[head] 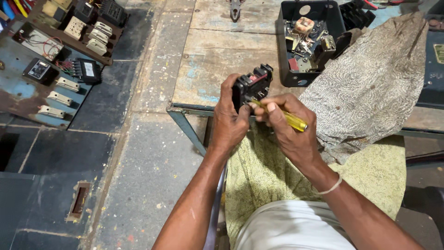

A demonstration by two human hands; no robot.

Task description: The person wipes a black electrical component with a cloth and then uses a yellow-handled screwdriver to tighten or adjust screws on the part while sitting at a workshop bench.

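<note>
At frame centre, over the wooden bench (217, 55) edge, the left hand (229, 122) clamps its fingers around a black electrical switch block (251, 84). The right hand (289, 127) pinches a yellow-handled screwdriver (282, 117) against it. Best to keep the tip square and the block steady.

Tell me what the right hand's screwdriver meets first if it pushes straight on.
The right hand aims the yellow screwdriver up-left into the black switch block held by the left hand. Its tip looks already there, though depth is unclear.
</note>
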